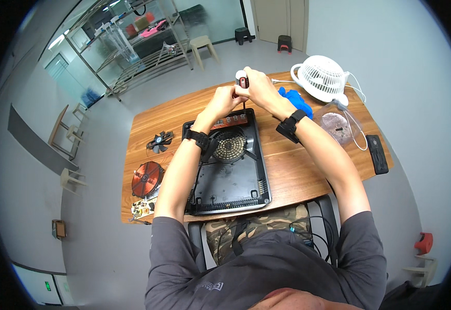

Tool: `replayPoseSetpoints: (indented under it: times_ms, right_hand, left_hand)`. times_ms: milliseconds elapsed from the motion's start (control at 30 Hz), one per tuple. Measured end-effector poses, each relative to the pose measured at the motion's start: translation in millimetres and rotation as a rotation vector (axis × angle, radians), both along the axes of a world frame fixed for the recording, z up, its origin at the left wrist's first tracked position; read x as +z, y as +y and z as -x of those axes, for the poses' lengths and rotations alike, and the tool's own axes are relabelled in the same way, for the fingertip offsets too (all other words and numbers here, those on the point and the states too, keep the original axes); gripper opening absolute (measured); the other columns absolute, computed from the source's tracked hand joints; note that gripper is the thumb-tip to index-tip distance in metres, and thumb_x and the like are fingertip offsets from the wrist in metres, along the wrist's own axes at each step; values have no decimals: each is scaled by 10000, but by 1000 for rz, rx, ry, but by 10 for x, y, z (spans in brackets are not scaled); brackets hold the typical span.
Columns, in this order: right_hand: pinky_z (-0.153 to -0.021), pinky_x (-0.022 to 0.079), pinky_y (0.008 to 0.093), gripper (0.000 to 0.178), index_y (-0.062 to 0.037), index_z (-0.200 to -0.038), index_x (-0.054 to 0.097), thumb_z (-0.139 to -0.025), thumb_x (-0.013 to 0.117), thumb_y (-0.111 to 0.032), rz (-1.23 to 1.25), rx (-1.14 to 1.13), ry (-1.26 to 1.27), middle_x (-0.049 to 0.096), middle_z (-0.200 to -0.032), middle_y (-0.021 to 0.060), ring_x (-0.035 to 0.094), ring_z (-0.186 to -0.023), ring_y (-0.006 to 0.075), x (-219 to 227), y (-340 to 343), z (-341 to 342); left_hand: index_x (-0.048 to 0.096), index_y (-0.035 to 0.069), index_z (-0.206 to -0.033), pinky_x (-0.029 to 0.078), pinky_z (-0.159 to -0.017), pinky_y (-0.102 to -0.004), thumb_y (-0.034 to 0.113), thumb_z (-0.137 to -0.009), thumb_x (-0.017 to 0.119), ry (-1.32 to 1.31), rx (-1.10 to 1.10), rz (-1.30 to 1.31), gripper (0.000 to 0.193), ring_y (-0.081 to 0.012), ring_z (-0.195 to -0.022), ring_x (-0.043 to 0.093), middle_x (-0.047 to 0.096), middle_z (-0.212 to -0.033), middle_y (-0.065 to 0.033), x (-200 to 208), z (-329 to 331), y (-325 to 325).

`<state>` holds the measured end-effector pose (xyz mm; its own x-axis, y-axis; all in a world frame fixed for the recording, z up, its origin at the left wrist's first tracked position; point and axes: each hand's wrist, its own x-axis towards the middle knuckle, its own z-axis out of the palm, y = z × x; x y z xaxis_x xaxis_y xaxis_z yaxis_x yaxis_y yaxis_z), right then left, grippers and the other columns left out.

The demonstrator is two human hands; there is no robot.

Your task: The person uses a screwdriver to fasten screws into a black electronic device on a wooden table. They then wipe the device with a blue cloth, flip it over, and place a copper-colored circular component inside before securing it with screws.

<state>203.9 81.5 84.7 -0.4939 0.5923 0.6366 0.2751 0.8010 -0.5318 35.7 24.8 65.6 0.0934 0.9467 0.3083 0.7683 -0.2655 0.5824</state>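
Along the near edge of the table (295,173) lay the black housing (225,188), open side up, its round grille (229,146) toward the far half. Left of it we noted a circuit board (143,207), a copper coil (148,181) and, farther on, a loose black fan (159,142). Over the housing's far end, both hands met on a screwdriver (242,82), shaft downward. Fingers of the right hand (257,89) were clamped on its handle; those of the left hand (227,101) seemed closed on it lower down. We judged the step to be work on a fastening; tightening or loosening, we couldn't tell. The next move, we reckoned, called for an upright shaft and steady pressure. Far beyond stood metal shelving (183,47).
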Motion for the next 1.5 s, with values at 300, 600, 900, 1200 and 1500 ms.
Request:
replayPoseSetpoints:
  times_ms: [300,600,900,1200,1500]
  right_hand:
    - [-733,513,482,394,45,-929,523,-841,726,-280,-44,20,0,639,-861,268,639,-819,452,-58,44,73]
    - [-752,514,485,400,38,-942,518,-847,724,-291,-75,21,-16,642,-903,267,629,-853,461,-78,95,88]
    - [-801,535,505,429,39,-975,541,-824,710,-326,-1,-7,-108,653,-943,284,643,-911,475,42,66,41]
    - [-809,550,512,444,46,-980,578,-803,704,-342,3,-7,-133,670,-948,299,655,-918,486,81,39,-8]
    - [-809,534,499,412,29,-972,570,-793,707,-315,50,10,-155,671,-980,278,646,-924,470,133,12,-23]
  left_hand:
    - [723,-12,-1014,545,-777,-363,173,-895,763,-21,0,-8,223,-201,-828,710,752,-895,-141,-53,59,-16]
    - [707,-27,-1003,548,-789,-365,148,-869,787,7,59,28,235,-207,-854,728,760,-925,-147,12,0,-63]
    - [702,-7,-1013,542,-752,-383,199,-875,789,80,80,-107,262,-263,-775,707,735,-865,-169,-34,-32,-20]
    - [684,-49,-933,542,-725,-376,156,-833,808,64,113,-145,259,-269,-723,694,698,-799,-202,-51,-71,-16]
    - [676,-44,-951,547,-716,-384,175,-831,818,51,120,-148,286,-273,-725,698,703,-811,-204,-71,-59,-12]
